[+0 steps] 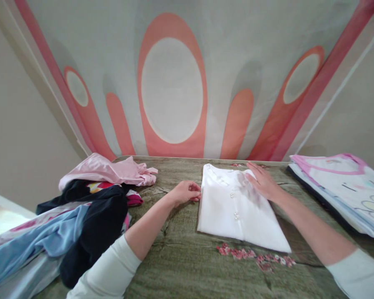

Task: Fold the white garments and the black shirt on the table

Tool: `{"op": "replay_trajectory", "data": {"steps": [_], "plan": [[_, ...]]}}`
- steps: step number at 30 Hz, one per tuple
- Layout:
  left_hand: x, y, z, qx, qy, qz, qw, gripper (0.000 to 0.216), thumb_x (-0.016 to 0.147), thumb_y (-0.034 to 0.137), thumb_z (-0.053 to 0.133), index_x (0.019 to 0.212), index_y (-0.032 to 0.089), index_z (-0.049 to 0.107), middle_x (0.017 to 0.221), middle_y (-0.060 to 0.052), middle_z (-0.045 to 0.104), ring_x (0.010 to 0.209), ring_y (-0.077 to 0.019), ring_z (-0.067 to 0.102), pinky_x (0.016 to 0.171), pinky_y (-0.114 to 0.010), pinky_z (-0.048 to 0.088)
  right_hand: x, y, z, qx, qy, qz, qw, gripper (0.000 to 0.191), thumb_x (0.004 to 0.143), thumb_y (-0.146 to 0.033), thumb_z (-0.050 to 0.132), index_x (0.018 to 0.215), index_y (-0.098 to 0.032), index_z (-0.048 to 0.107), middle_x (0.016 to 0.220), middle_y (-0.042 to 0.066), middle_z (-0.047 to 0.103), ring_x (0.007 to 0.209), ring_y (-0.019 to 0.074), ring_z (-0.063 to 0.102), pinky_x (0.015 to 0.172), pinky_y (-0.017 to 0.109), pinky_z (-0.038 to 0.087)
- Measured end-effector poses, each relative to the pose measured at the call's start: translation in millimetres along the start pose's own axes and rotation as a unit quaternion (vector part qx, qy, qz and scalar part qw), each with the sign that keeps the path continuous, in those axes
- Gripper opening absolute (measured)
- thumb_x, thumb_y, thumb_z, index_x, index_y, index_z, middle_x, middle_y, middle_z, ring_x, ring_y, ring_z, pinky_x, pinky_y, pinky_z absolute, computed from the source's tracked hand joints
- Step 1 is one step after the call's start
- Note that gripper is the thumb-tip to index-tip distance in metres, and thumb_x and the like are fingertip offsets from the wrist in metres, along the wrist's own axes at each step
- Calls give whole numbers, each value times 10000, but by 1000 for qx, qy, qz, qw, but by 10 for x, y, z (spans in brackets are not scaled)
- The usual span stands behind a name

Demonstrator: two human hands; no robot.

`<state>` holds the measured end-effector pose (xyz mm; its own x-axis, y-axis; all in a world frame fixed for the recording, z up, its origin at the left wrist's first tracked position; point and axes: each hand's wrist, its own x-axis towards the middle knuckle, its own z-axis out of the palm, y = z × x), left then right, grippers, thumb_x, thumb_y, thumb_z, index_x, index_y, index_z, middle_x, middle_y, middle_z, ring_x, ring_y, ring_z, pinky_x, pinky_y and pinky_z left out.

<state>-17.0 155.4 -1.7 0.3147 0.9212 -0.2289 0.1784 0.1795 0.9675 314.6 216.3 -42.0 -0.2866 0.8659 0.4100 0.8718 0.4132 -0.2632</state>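
Observation:
A white garment with pearly buttons point(224, 207) lies folded into a near-rectangle on the wood-patterned table. At its left edge is my left hand point(187, 193), thumb and fingertips brought together against the fabric's side; whether cloth is between them I cannot make out. My right hand point(263, 182) rests flat with fingers stretched out over the upper right edge of the garment, partly covering it.
To the left lies a loose heap of clothes, with a pink piece point(106, 170), a black one point(104, 224) and a light blue one point(50, 232). A stack of folded clothes point(339, 178) sits at the right. A patterned backdrop point(212, 83) rises behind the table point(174, 265).

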Motion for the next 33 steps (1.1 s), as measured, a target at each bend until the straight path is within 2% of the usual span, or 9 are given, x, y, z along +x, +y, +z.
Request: {"op": "replay_trajectory", "data": {"steps": [2, 6, 10, 13, 16, 20, 24, 33], "plan": [[-4, 11, 13, -30, 2, -8, 1000, 180, 691, 103, 694, 801, 99, 553, 683, -24, 641, 638, -109, 627, 631, -241, 517, -40, -302, -83, 50, -1, -37, 998, 514, 908, -403, 295, 1361, -171, 364, 1422, 88, 351, 1317, 227, 289, 1091, 446, 243], [10, 27, 28, -31, 6, -39, 999, 207, 679, 97, 711, 805, 101, 547, 643, -17, 639, 607, -113, 634, 608, -236, 522, -206, -952, -101, 133, -69, -139, 979, 428, 900, -301, 361, 1312, -218, 444, 1392, 59, 404, 1314, 217, 296, 1080, 465, 270], [55, 57, 36, -6, -2, -60, 998, 244, 659, 137, 738, 822, 100, 560, 596, -4, 629, 561, -104, 619, 560, -217, 514, -342, -1319, -18, 168, -88, -176, 966, 399, 901, -263, 387, 1290, -233, 473, 1368, 63, 436, 1278, 219, 360, 1061, 473, 297], [104, 71, 32, 13, 3, -77, 997, 264, 651, 159, 743, 832, 108, 559, 586, -1, 629, 550, -104, 611, 519, -202, 501, -352, -1349, -7, 194, -87, -166, 963, 374, 910, -290, 385, 1262, -242, 501, 1329, 63, 484, 1242, 223, 409, 1041, 476, 321], [135, 67, 26, 32, 10, -89, 995, 296, 629, 158, 748, 852, 121, 558, 610, 1, 638, 580, -116, 623, 500, -189, 491, -318, -1283, -48, 234, -78, -120, 962, 346, 920, -326, 368, 1207, -240, 542, 1259, 64, 543, 1191, 213, 459, 1022, 447, 350], [128, 69, 41, 64, 9, -97, 993, 323, 624, 156, 728, 893, 134, 551, 633, -2, 642, 581, -122, 621, 450, -164, 443, -292, -1212, -89, 292, -19, -72, 954, 308, 924, -344, 354, 1084, -228, 590, 1105, 64, 611, 1067, 202, 538, 953, 401, 413], [102, 95, 97, 100, 26, -96, 990, 301, 643, 134, 684, 909, 130, 545, 582, 16, 608, 523, -98, 582, 439, -152, 413, -315, -1186, -56, 299, 22, -85, 950, 287, 921, -351, 356, 1003, -228, 603, 1010, 66, 620, 989, 212, 561, 888, 391, 442], [159, 41, 84, 175, 65, -70, 980, 395, 592, 170, 692, 966, 122, 574, 475, 71, 506, 408, -66, 438, 380, -155, 298, -340, -1169, 11, 292, 10, -87, 952, 292, 926, -357, 350, 969, -225, 608, 952, 64, 621, 943, 210, 565, 857, 374, 446]]}}
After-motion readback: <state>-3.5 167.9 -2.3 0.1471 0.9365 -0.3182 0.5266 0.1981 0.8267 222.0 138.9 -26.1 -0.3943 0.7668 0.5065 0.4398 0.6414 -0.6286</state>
